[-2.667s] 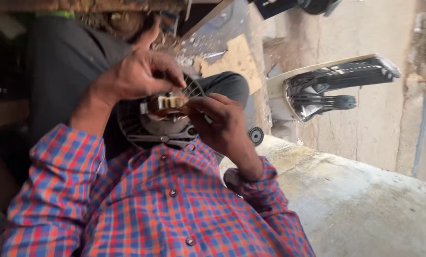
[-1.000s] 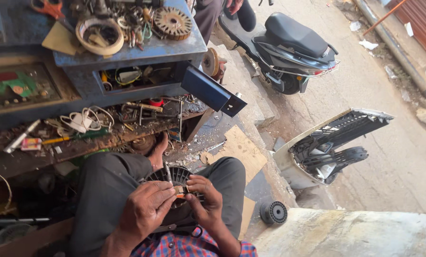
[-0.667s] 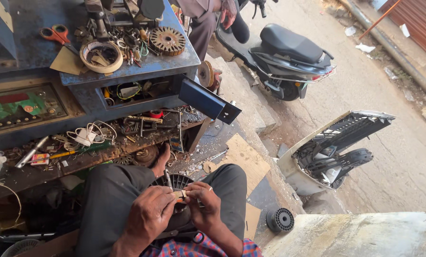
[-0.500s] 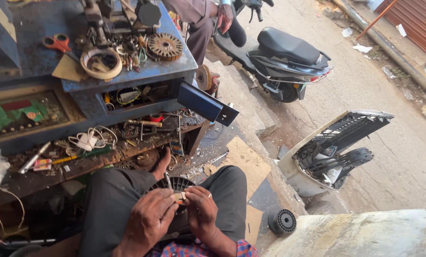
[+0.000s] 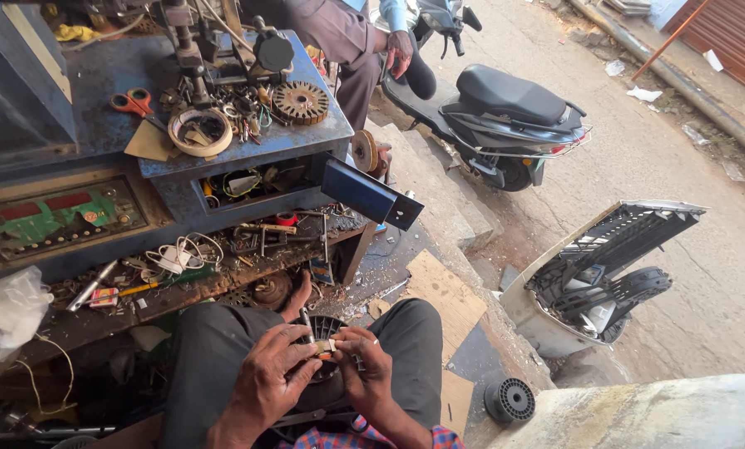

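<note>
Left hand (image 5: 268, 387) and right hand (image 5: 364, 374) pinching small pale rectangular part (image 5: 326, 347). Held over round black finned motor housing (image 5: 326, 326) on lap.

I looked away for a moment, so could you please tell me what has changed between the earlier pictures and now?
The view has swung up from the lap, so the blue workbench and parked scooter now show. The left hand and right hand stayed together on the small part over the round black motor piece on the lap; nothing was let go.
</note>
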